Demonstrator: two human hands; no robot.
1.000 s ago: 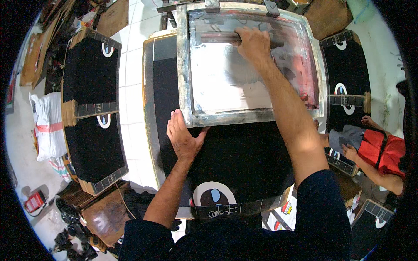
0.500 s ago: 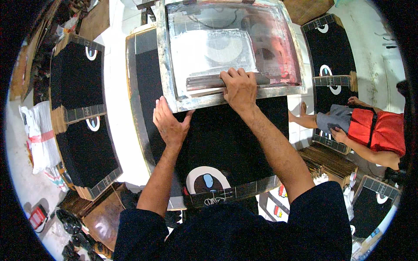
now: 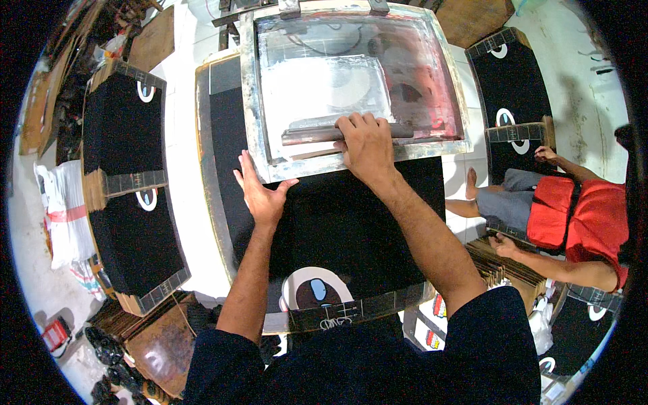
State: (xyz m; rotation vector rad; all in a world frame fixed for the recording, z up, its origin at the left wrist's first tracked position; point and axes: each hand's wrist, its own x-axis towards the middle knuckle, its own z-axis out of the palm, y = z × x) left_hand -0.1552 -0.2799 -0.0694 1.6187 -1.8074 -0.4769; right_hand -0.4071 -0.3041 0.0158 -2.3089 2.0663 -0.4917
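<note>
A screen-printing frame (image 3: 252, 101) with a pale, paint-smeared mesh tilts above a black fabric panel (image 3: 351, 223) on a board. My right hand (image 3: 368, 145) is closed around a long dark squeegee (image 3: 307, 135) along the frame's near side. White ink covers the left part of the mesh, and red stains its right part. My left hand (image 3: 262, 199) is at the near left corner of the frame, thumb and fingers spread. Whether it touches the frame is hard to tell. A printed eye shape (image 3: 317, 290) in white, brown and blue shows near the panel's close edge.
More black printed panels (image 3: 128, 236) lie on boards at left and right (image 3: 509, 88). At right stands another person in a red top (image 3: 594, 216), hands near the panels. White sacks (image 3: 64, 216) are at far left. Metal clamps (image 3: 289, 7) hold the frame's far edge.
My view has shifted slightly, showing more of the frame's far edge and clamps. My hands keep their places at squeegee and corner. The other person has moved, one hand now lower and closer.
</note>
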